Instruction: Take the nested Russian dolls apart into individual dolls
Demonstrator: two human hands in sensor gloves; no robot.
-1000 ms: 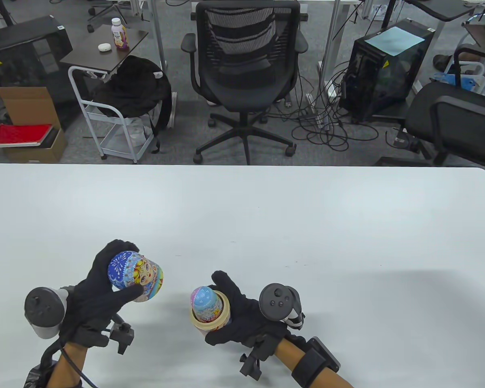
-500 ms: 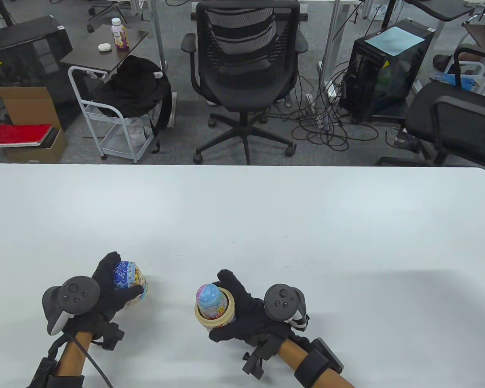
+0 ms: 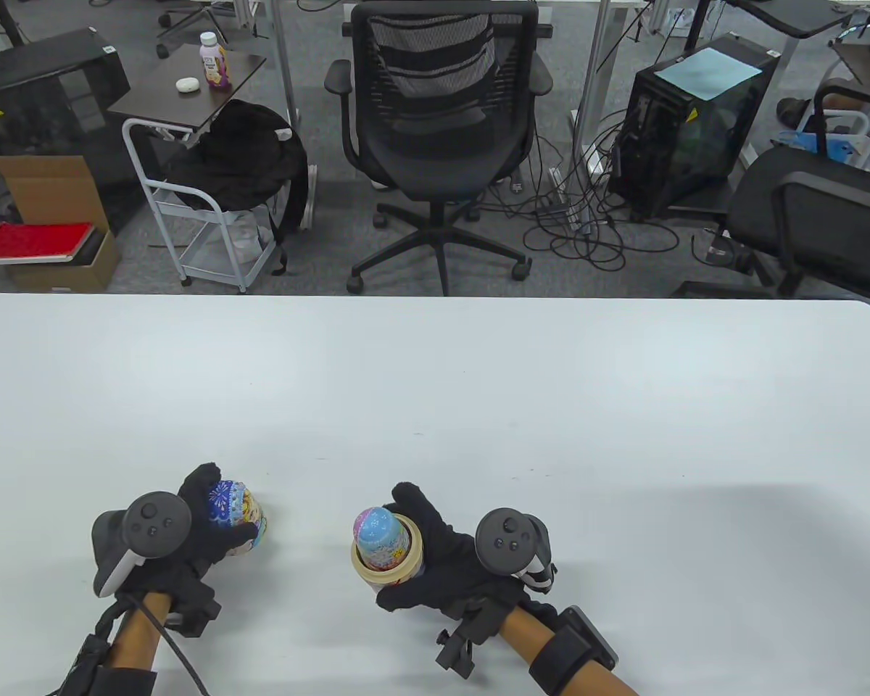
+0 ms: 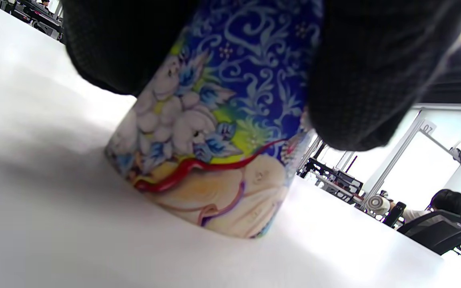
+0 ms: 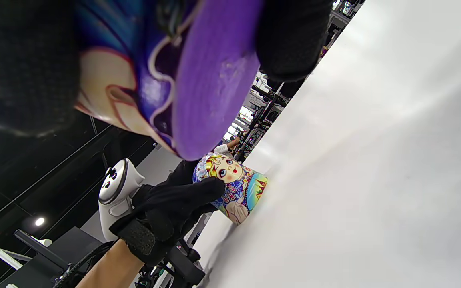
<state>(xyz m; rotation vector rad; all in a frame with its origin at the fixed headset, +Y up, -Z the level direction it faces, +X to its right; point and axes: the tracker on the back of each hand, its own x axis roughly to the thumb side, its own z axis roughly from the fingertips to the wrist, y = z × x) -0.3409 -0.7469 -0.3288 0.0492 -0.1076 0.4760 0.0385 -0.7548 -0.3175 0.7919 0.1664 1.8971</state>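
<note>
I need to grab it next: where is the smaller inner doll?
The smaller inner doll stands in the doll's bottom half, which the right hand holds, table view, lower centre.

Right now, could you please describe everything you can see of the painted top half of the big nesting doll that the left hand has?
The blue floral painted top half of the largest nesting doll looks like glossy lacquered wood: a blue scarf with white scrollwork, a blonde girl's face with red lips, and flowers with a red ribbon near the rim. It stands dome up, its open rim down on the white table. The left hand grips its upper part in black-gloved fingers. It sits apart from the other doll pieces.
</note>
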